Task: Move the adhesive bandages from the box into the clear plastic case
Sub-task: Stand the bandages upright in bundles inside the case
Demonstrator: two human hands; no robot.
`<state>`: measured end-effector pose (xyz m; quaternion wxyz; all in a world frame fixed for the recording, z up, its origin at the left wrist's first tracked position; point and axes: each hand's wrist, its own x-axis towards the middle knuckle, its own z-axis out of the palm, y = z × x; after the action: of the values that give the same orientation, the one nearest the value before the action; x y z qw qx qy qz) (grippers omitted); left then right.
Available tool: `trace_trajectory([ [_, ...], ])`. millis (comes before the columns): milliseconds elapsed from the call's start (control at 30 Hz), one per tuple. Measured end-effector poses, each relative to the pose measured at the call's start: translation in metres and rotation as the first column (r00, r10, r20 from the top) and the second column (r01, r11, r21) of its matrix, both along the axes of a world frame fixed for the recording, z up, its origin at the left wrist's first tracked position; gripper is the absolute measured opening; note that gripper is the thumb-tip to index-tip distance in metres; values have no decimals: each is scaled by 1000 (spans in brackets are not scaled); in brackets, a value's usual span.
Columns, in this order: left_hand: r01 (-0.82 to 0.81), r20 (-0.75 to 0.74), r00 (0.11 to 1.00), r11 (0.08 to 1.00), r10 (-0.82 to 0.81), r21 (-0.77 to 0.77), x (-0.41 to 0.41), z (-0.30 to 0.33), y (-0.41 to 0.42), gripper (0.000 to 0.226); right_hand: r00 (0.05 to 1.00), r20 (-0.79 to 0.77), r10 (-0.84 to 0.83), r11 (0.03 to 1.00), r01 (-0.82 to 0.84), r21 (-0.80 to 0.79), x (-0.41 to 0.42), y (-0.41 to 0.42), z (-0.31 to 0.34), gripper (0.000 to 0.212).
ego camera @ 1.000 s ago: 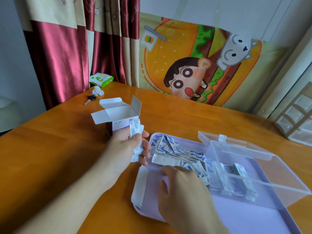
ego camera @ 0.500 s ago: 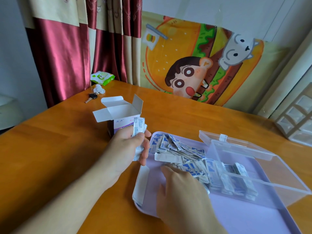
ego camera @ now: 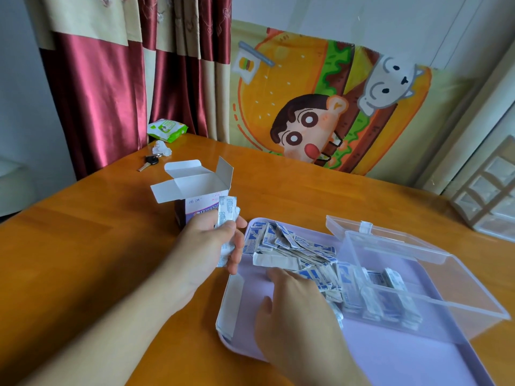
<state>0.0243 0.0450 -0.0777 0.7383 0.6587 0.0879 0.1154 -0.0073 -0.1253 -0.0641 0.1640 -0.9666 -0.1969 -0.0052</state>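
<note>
The right hand (ego camera: pixel 295 307) has slid deeper into the loose bandages (ego camera: pixel 295 246) on the lavender tray (ego camera: pixel 390 358), fingers spread flat, gathering. The left hand (ego camera: pixel 211 246) still grips its small stack (ego camera: pixel 227 218). Beyond, the clear case (ego camera: pixel 418 274) is partly filled, the box (ego camera: pixel 195 196) open.

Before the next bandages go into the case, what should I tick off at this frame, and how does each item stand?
1. Clear plastic case lid open: ok.
2. Left hand holds a stack of bandages: ok.
3. Right hand on the loose pile of bandages: ok; whether it grips any, cannot tell.
4. Room left in the case beside the bandages already stacked there: ok.
5. Box emptied: cannot tell, its inside is hidden.
6. Loose pile lying on the purple tray, not the table: ok.
</note>
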Motion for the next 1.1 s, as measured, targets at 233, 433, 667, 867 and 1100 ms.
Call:
trace_trajectory([
  [233, 9, -2, 1000, 1000, -9, -5, -2, 1, 2, 18, 999, -54, 0, 1000, -1, -29, -3, -2, 7, 37],
  [433, 4, -10, 1000, 1000, -5, -16, -3, 4, 2, 18, 993, -118, -28, 999, 23, -47, -18, -8, 19, 36],
  [667, 7, 12, 1000, 1000, -7, 7, -6, 8, -1, 19, 999, 26, -23, 998, 25, -52, -6, -15, 19, 27],
  [867, 10, 13, 1000, 999, -10, -34, -7, 9, -2, 21, 996, -69, 49, 971, -64, -232, -9, -6, 12, 28],
  [1100, 21, 17, 1000, 1000, -21, 8, -10, 10, -2, 21, 999, -21, -35, 991, 32, -132, -11, -13, 18, 33],
])
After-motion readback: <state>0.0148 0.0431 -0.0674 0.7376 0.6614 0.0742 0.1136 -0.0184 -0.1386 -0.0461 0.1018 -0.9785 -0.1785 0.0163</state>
